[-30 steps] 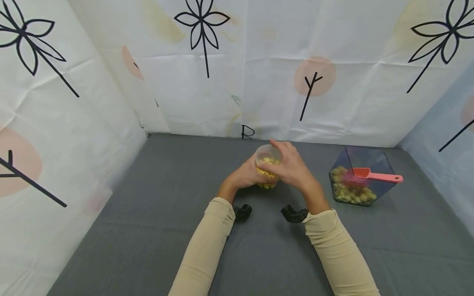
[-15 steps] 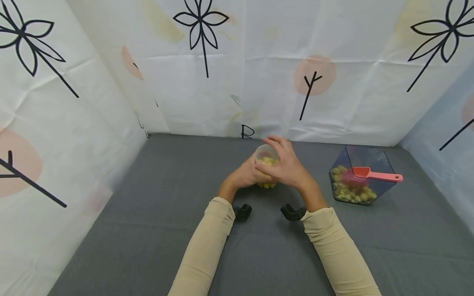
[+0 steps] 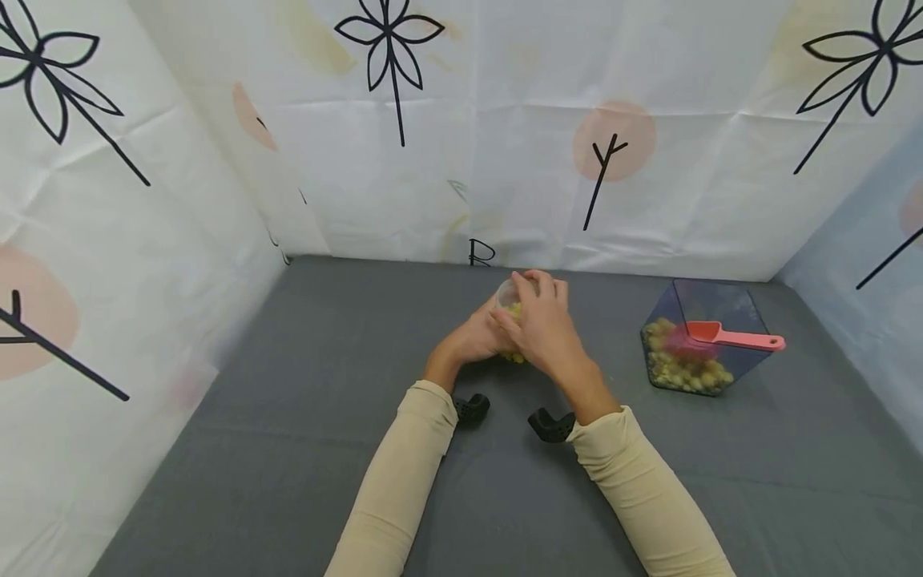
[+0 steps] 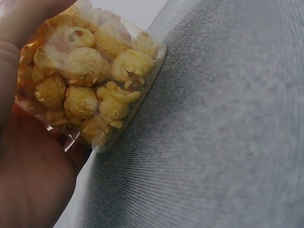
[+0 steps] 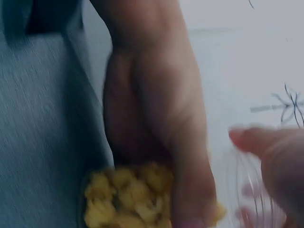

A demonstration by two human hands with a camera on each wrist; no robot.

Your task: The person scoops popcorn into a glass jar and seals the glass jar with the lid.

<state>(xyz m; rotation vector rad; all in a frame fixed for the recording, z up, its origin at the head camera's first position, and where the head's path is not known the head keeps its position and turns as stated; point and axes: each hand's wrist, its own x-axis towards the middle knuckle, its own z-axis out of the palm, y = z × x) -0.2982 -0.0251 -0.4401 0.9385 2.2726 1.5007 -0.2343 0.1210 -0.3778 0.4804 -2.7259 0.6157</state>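
Between both hands: popcorn cup | left hand grips its side | right hand curled over its top

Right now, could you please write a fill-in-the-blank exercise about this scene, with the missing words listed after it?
1. The left hand holds a clear cup filled with ____.
2. The right hand rests on the ____ of that cup.
3. In the hexagonal container lies a scoop coloured ____.
4. The table is covered with a ____ cloth.

Missing words: popcorn; top; pink; grey
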